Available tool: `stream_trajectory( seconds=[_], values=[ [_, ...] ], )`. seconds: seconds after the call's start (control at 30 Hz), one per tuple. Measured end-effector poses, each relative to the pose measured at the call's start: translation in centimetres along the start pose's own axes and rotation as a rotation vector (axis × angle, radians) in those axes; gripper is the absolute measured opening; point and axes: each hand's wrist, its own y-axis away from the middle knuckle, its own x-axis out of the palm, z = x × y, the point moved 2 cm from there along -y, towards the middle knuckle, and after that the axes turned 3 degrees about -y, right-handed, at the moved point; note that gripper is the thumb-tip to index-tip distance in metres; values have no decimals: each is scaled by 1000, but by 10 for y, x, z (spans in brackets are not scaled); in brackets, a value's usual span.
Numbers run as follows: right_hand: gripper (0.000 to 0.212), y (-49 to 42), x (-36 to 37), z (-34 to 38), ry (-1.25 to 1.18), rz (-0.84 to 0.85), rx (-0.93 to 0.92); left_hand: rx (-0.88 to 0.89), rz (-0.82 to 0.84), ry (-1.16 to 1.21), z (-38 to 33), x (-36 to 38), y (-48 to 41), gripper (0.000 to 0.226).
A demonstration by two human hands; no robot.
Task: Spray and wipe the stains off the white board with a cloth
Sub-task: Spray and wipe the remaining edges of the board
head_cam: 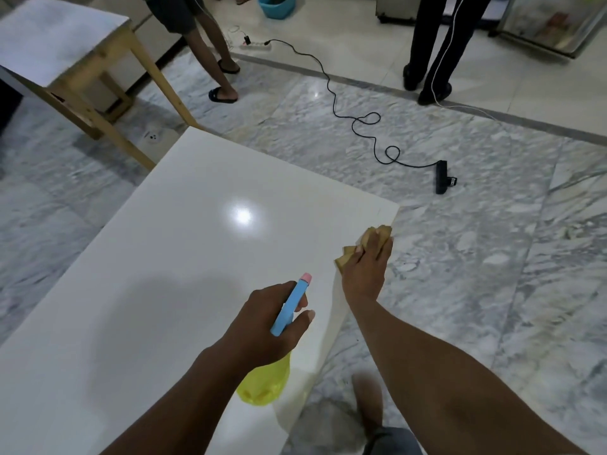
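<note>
A glossy white board [184,244] lies flat in front of me, with a ceiling light reflected near its middle. My left hand [269,323] grips a spray bottle [289,307] with a blue head, pink nozzle tip and yellow body, held above the board's near right part. My right hand [364,267] holds a tan cloth [374,234] against the board's right edge, near the far right corner. No stains show plainly on the board from here.
A wooden table [65,50] with a white top stands at the far left. Two people stand on the floor beyond the board. A black cable [354,119] with a power strip [441,177] lies on the marble floor. My foot [368,399] is beside the board.
</note>
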Motion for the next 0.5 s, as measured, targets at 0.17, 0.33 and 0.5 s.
stream_trajectory(
  seconds=[0.17, 0.33, 0.5],
  values=[
    [47, 74, 5, -8, 43, 2, -18, 64, -22, 2, 19, 1, 52, 20],
    [48, 157, 8, -14, 65, 6, -20, 80, -38, 9, 53, 0, 129, 26],
    [48, 271, 12, -27, 73, 35, -2, -34, 7, 38, 93, -9, 232, 29]
  ],
)
